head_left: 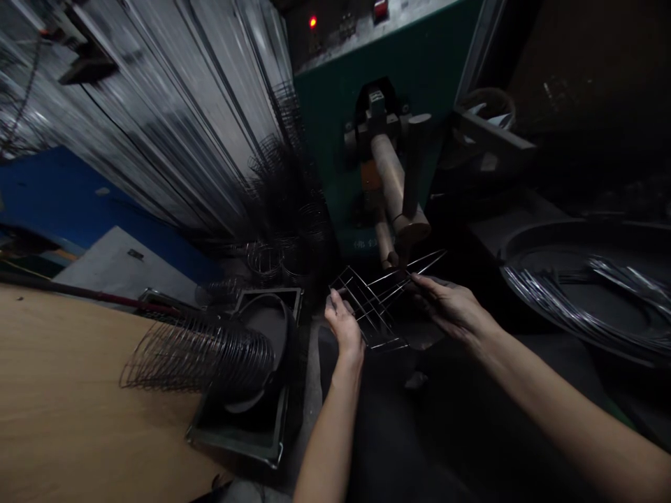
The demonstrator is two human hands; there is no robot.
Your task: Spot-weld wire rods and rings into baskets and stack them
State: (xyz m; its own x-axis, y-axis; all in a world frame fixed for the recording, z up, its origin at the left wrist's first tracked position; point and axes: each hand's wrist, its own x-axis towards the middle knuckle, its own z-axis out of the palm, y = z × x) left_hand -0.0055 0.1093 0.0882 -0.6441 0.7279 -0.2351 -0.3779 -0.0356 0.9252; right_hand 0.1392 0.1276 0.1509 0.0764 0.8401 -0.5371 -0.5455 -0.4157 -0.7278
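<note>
My left hand [343, 323] is closed on the left side of a small wire rack [370, 307], made of thin shiny bars. Further right, my right hand [453, 304] pinches a thin metal wire [427, 264] that crosses the rack's right end. Both pieces lie right below the tip of a spot welder's upper arm [398, 188], which juts out from a green machine [335, 133]. The lower arm [385, 241] sits behind the rack. Whether the wire touches the rack or the welder's tip is too dark to tell.
Left of my hands, a stack of wire rings [204, 356] leans in a dark round pan on a metal-framed crate [283, 426]. A round tray [576, 234] at the right holds many loose wires [545, 300]. A wooden board [78, 391] fills the lower left. A red lamp [313, 22] glows on the machine.
</note>
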